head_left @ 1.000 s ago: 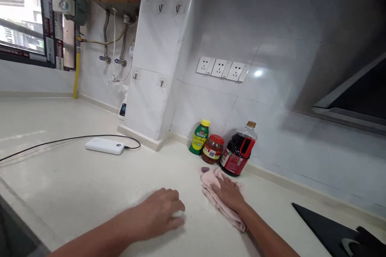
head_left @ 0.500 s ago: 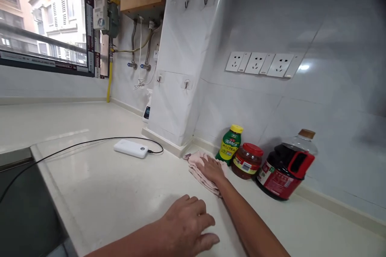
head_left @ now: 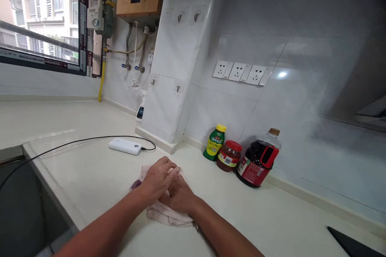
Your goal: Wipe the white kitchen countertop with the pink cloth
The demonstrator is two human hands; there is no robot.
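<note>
A pale pink cloth (head_left: 170, 216) lies crumpled on the white counter (head_left: 87, 180), with a dark purple patch at its left end. My left hand (head_left: 158, 180) is on the cloth, its fingers closed and lapping over the fingers of my right hand (head_left: 181, 194). The right hand presses on the cloth from the other side; its fingertips are hidden under the left. Behind the hands, against the wall, stand a green squeeze bottle (head_left: 214, 143) with a yellow cap, a red-lidded jar (head_left: 228, 157) and a large dark sauce jug (head_left: 256, 162) with a red handle.
A white power bank (head_left: 124, 145) with a black cable (head_left: 80, 141) lies left of the hands. A spray bottle (head_left: 140, 108) stands behind the wall column (head_left: 164, 104). The counter's front edge drops off at the left. A dark flat object (head_left: 356, 243) shows at lower right.
My right hand has drawn the cloth away from the bottles, left and toward me. My left hand, raised and off the cloth before, has come down over the right. The view has turned right.
</note>
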